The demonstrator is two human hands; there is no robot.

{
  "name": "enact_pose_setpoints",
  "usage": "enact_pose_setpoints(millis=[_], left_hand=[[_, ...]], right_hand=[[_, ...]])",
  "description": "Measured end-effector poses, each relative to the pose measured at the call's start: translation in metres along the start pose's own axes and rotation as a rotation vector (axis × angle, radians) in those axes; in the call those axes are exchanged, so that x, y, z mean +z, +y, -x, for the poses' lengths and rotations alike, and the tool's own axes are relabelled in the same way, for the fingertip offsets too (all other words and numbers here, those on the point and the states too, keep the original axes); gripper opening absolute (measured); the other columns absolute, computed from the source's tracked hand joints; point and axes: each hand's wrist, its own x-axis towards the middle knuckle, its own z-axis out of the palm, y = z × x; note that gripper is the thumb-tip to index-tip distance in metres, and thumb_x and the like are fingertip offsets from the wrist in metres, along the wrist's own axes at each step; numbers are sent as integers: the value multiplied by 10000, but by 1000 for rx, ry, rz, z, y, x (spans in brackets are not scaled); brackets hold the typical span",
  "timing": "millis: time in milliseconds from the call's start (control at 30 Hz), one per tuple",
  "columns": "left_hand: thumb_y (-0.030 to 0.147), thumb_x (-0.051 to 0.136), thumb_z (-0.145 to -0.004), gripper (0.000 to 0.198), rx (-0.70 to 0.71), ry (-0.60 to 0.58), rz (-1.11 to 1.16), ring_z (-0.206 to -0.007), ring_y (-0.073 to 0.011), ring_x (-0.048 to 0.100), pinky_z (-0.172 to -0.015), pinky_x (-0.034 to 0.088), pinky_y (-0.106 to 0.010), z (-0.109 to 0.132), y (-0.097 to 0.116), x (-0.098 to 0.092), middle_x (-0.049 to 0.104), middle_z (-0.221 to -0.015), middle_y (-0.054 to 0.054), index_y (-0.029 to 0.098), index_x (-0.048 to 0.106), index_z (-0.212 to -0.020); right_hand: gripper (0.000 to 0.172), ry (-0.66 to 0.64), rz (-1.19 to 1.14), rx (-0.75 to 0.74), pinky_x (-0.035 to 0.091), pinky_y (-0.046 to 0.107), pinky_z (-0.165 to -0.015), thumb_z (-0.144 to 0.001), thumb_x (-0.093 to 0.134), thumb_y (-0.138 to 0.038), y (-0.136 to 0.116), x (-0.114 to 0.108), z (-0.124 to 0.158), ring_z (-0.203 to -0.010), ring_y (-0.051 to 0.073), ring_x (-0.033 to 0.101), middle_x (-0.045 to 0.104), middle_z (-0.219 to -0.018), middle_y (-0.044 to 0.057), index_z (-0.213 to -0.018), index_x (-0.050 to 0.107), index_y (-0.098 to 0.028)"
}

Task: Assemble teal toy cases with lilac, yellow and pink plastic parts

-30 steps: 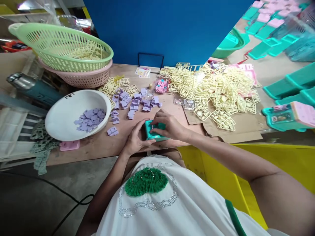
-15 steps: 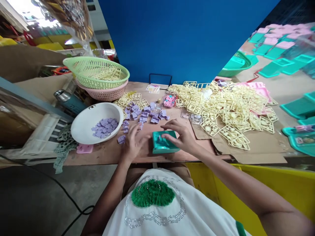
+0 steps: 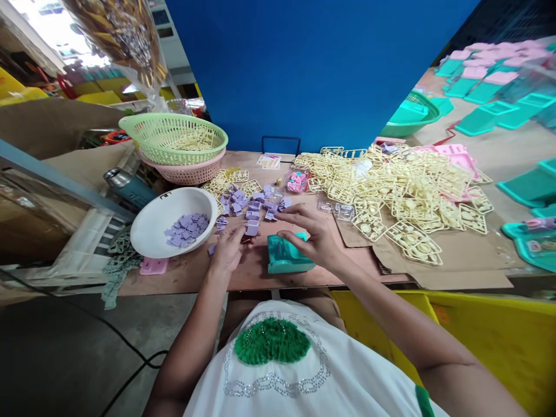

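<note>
My left hand has its thumb and fingers closed on a small purple plastic piece, left of the teal box. My right hand hovers over the right side of the teal plastic box, fingers apart and nothing in them. That box sits on the table with its hollow side up; part of it is hidden by the right hand. Just beyond both hands lies a loose group of purple pieces. More purple flat pieces fill the bottom of a white bowl at the left.
Cream plastic frames are heaped at the right on cardboard. A green basket is stacked in a pink one at the back left, near a flask. A blue panel stands behind the table.
My left hand's fingers, spread apart before, have closed on a purple piece. My right hand stays over the box with its fingers lifted a little.
</note>
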Motion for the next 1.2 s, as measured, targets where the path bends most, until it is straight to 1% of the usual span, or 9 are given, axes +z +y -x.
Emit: enact_pose_setpoints(millis=[167,300,400,567,667,800,900,1033,1200], left_hand=[[441,838,-722,288,-118,-105,122,-539,-116,602,-477,457,-214,15,12,23,759,-718,-45,168,766,-778],[444,809,-775,303,-192,-147,145,-500,-122,610,-452,435,-205,20,12,29,676,-586,-15,166,707,-711],[432,816,-792,301,-195,-157,154,-479,-110,596,-441,424,-200,23,13,29,668,-582,-9,156,709,-737],[466,884,-752,361,-104,-149,172,-547,-111,643,-490,482,-193,28,13,33,750,-695,-37,140,756,-839],[554,877,-769,451,-18,-143,181,-685,-158,733,-624,602,-255,34,13,35,806,-855,-55,166,781,-980],[601,881,-766,487,85,-150,172,-829,-208,784,-780,668,-335,40,15,35,823,-940,-76,164,785,-958],[614,898,-738,498,35,-167,199,-813,-212,779,-790,679,-365,40,16,33,816,-888,-70,153,775,-880],[518,940,-720,427,-74,-211,227,-832,-190,757,-845,680,-383,38,17,30,804,-865,-44,151,761,-846],[431,955,-717,400,-78,-191,288,-919,-178,765,-819,662,-288,38,19,33,810,-975,-27,186,756,-963]], right_hand=[[546,-17,1,-106,577,504,-1026,-1011,690,-414,-6,16,-4,-1239,307,656,680,-1339,159,-1527,583,-273],[387,14,-44,-108,590,446,-968,-1024,677,-352,-7,18,-1,-1126,271,687,708,-1223,149,-1392,687,-232],[283,20,-142,29,594,390,-904,-1012,694,-411,-8,17,-1,-1019,234,696,718,-1102,123,-1191,758,-202],[507,43,-483,409,539,286,-672,-828,804,-677,-9,23,-5,-719,149,602,629,-808,13,-831,660,-191],[588,34,-668,577,496,256,-629,-732,838,-737,-9,25,-8,-662,124,547,586,-723,-24,-763,607,-197],[602,39,-733,662,479,249,-627,-695,856,-743,-10,23,-8,-659,124,540,579,-706,-28,-765,606,-200],[596,-33,-638,565,471,255,-631,-779,779,-771,-10,20,-9,-674,133,536,570,-716,-24,-787,596,-204],[492,-103,-333,295,515,297,-712,-983,628,-662,-11,11,-13,-761,164,583,616,-797,19,-820,633,-197],[414,-28,-102,12,583,407,-953,-965,728,-550,-16,2,-8,-1099,260,687,712,-1157,130,-1210,738,-216]])
